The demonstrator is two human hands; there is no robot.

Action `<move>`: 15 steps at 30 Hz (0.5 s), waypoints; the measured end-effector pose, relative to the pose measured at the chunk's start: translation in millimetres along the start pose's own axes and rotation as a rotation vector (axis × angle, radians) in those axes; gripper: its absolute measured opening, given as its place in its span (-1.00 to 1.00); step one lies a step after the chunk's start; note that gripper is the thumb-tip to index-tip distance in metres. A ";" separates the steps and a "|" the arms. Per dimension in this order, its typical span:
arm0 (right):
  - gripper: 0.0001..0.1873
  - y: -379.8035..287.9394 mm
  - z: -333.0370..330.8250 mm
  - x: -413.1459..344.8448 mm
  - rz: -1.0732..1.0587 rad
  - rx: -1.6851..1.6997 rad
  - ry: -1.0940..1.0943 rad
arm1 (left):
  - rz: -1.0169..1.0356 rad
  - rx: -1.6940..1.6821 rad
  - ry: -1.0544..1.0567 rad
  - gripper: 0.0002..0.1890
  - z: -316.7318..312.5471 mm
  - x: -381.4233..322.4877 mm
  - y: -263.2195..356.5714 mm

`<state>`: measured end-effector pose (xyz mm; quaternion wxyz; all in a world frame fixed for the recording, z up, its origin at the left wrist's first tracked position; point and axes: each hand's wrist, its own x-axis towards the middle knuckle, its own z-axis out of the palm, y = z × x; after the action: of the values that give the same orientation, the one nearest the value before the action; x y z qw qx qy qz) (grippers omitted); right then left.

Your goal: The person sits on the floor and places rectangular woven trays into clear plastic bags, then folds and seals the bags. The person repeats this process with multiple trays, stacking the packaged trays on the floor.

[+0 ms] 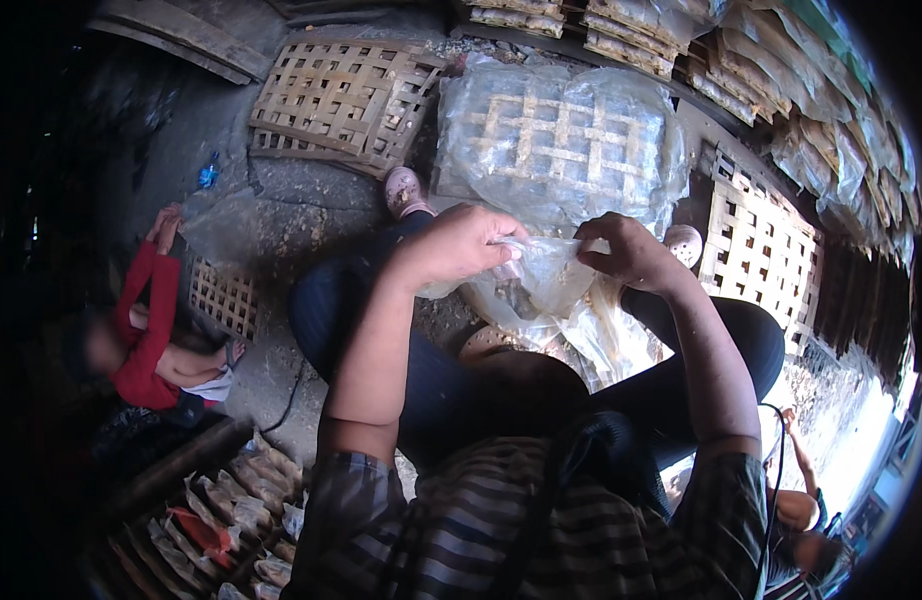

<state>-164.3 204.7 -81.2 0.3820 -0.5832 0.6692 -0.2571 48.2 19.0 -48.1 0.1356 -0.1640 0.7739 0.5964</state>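
Between my knees, my left hand (pixel 468 244) and my right hand (pixel 626 251) each pinch the upper edge of a clear plastic sheet (pixel 554 274). The sheet hangs crumpled from my fingers, stretched a little between the hands. Its lower folds merge with more loose plastic (pixel 607 330) near my lap, and I cannot tell where one ends. Just beyond my hands lies a woven bamboo lattice tray (pixel 558 142), with wrinkled clear plastic (pixel 461 97) spread over it. The lattice shows through the plastic.
Woven bamboo trays (pixel 326 90) lie at the far left, and another (pixel 761 247) at the right. Plastic-covered stacks (pixel 641 37) line the top right. A person in a red top (pixel 149 322) sits left, holding plastic. Another person (pixel 802 495) is at lower right. Wrapped packs (pixel 243 495) fill a lower-left rack.
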 end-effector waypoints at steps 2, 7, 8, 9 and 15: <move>-0.72 -3.4 1.5 2.7 -0.007 0.238 0.024 | 0.039 0.004 0.023 -0.75 -0.6 1.3 -12.8; -0.73 -1.4 13.4 5.0 0.187 0.659 -0.033 | 0.062 0.011 0.012 -0.73 0.4 0.1 -7.1; -0.74 -2.9 13.1 5.0 0.210 0.649 -0.012 | 0.054 0.047 0.026 -0.73 -1.4 -1.9 -1.2; -0.74 -6.9 11.4 6.7 0.228 0.639 0.004 | 0.043 0.082 0.047 -0.73 -3.7 -4.6 2.1; -0.67 -31.8 21.4 9.6 0.096 0.686 0.226 | 0.129 0.103 0.277 -0.74 -12.7 -11.5 -13.6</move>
<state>-128.6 191.6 -70.5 0.4904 -0.3572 0.6086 -0.5113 64.1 4.6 -52.2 -0.0030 -0.1875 0.8236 0.5352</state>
